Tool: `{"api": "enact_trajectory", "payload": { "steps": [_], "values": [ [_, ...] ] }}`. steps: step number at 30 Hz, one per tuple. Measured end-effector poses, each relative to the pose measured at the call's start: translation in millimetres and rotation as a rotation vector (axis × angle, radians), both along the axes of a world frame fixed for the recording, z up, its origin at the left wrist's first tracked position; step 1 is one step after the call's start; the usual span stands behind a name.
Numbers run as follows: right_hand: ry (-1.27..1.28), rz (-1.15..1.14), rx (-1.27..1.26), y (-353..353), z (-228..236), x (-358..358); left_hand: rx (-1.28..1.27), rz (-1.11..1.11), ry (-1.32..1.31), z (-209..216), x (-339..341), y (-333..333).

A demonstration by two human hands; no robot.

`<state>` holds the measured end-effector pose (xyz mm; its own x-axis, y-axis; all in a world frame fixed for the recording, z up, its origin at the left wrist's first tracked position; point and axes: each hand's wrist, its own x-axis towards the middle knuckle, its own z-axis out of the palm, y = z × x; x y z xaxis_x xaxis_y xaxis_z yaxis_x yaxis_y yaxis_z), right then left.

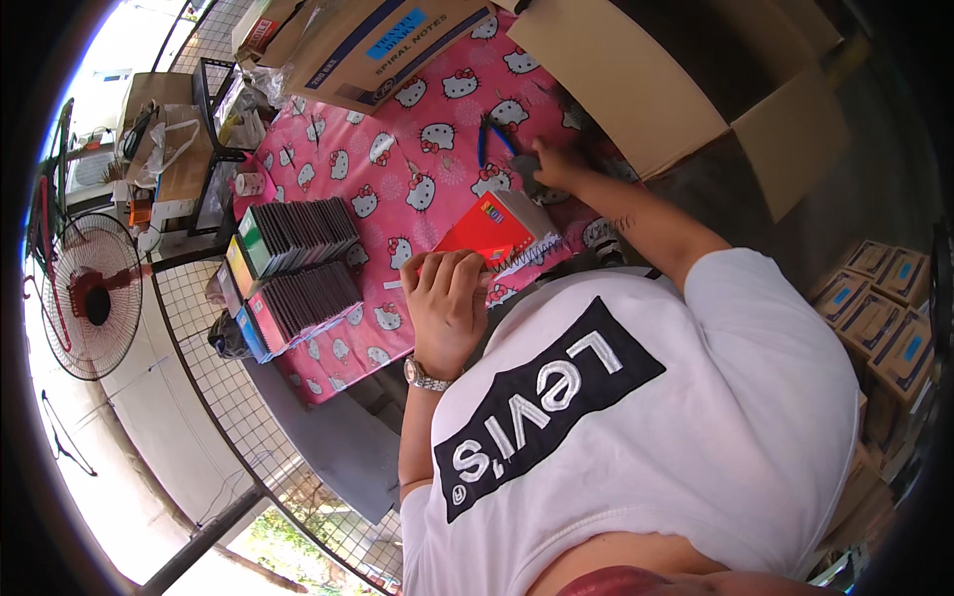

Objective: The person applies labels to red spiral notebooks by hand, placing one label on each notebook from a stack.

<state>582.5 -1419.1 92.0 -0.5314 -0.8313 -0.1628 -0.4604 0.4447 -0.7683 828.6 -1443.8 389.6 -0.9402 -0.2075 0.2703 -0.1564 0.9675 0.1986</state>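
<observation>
Our left hand (447,303) fingers closed on red spiral notebook (489,230); right hand (556,164), at 1 o'clock, touches dark object, grip unclear, beside blue pliers (494,137).

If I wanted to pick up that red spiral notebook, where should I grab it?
Probably best by the plain long edge of the red notebook, opposite the wire spiral, pinching the cover and pages together. The spiral side is bumpy and would slip. The left hand already holds its near corner, so come from the open upper-left side, above the pink tablecloth.
</observation>
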Motion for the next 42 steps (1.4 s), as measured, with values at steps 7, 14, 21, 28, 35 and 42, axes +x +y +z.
{"api": "enact_trajectory", "payload": {
  "steps": [7,14,21,28,35,42],
  "values": [
    [0.700,0.430,-0.152,45.5,19.9,-18.5,0.057,0.014,-0.029,-3.9,0.6,-0.5],
    [0.246,0.114,-0.477,21.6,69.8,-11.8,0.003,0.345,0.060,-21.0,21.8,5.6],
    [-0.392,-0.420,-0.672,63.5,127.0,-36.4,-0.066,0.181,0.181,-21.6,3.0,-4.3],
    [-0.905,-0.619,-0.715,84.0,121.5,-106.3,-0.035,0.177,0.163,-28.4,5.2,-10.7],
    [-0.899,0.296,-0.688,77.4,240.9,-43.0,-0.006,0.169,0.181,-22.5,6.4,-7.0],
    [-0.798,1.049,-0.370,57.6,294.2,-5.7,-0.005,0.193,0.192,-24.6,5.4,-7.0]
  ]
}}
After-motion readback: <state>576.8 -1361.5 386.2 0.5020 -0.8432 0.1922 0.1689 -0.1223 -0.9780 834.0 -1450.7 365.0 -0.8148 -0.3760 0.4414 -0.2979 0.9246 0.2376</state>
